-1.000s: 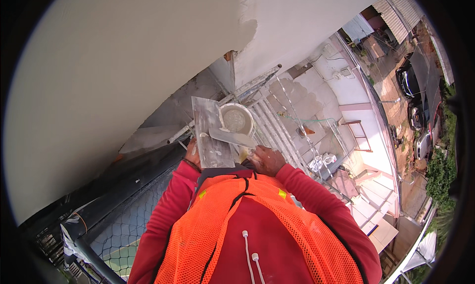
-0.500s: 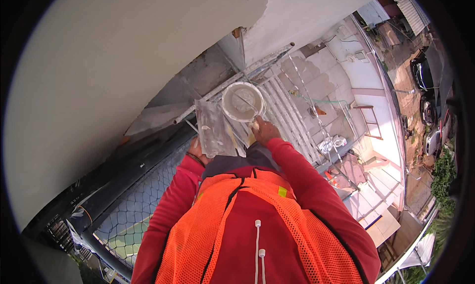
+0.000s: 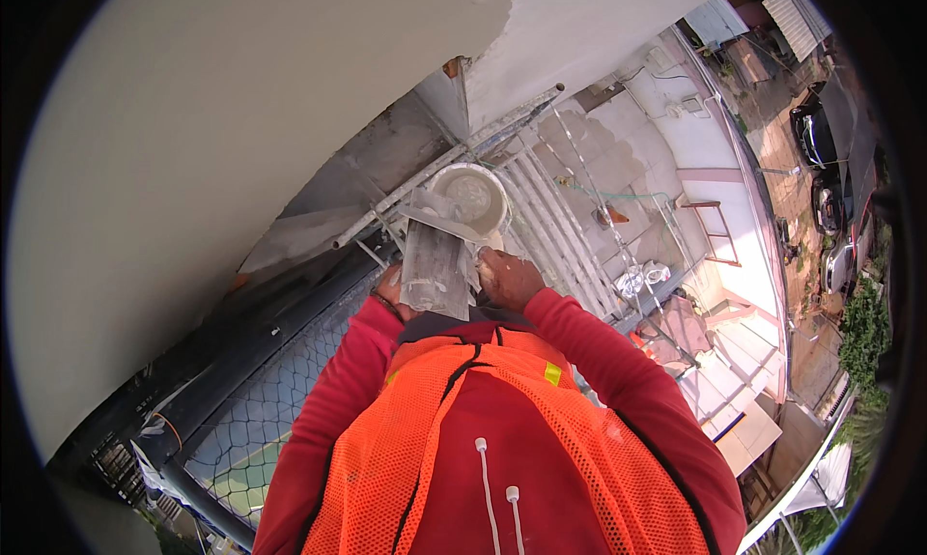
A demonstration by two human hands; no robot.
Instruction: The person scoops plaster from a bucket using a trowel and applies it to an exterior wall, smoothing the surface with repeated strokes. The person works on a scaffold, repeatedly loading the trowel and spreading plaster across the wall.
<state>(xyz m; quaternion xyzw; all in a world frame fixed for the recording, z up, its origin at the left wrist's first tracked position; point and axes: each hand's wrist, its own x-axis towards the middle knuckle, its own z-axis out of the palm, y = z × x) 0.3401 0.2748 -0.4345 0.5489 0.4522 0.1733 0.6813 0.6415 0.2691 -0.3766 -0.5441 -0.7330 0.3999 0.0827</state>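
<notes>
Left hand curls behind the plate, holding it; right hand clenches the blade's near end — likely light, springy, best held there.

from where i stand i count one left hand, one right hand, one bucket, one flat plate, one long blade, one orange vest, two white drawstring ends and three cars.
</notes>
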